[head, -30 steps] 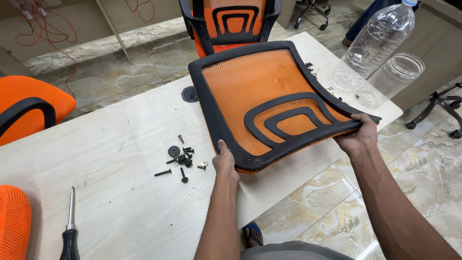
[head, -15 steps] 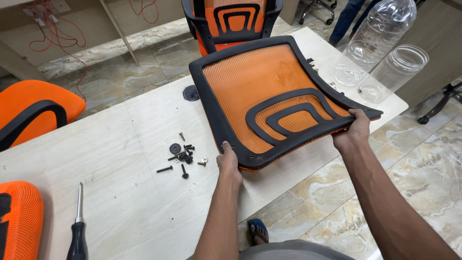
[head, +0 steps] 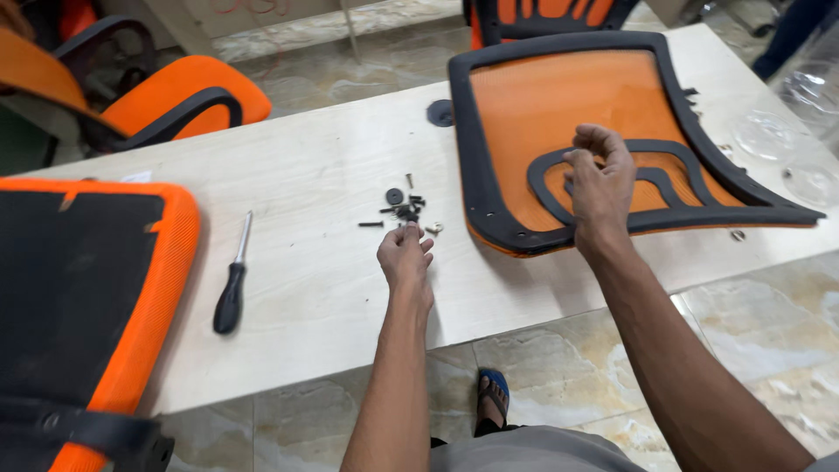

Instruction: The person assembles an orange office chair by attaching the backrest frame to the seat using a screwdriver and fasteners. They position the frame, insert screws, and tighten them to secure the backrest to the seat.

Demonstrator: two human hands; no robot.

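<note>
Left hand: the left hand [head: 405,255] is reaching over the table [head: 306,288] with its fingertips [head: 411,231] bunched together at the near edge of the pile of screws [head: 404,208]; whether a screw is pinched between them cannot be told.
Right hand: the right hand [head: 601,183] is resting on the chair back [head: 603,131], its fingers [head: 587,150] curling loosely around the black curved support in the middle of the orange mesh.
Hands to each other: the two hands are working apart, the right one lying further out and off to the side of the left.
Chair back: it is lying flat on the table under the right hand, black frame around orange mesh, its near edge hanging slightly over the table's edge.
Screws: they are lying scattered just ahead of the left hand, between it and the chair back's near corner; dark bolts, a round washer and a pale piece are showing among them.
Screwdriver: the screwdriver [head: 231,280] is lying on the table well to the outer side of the left hand, black handle pointing toward the person.
Seat cushion: an orange-edged seat cushion [head: 87,297] with a black underside is sitting beyond the screwdriver, far from both hands.
Lid: a round clear lid [head: 762,135] is resting on the table past the chair back, on the right hand's outer side.
</note>
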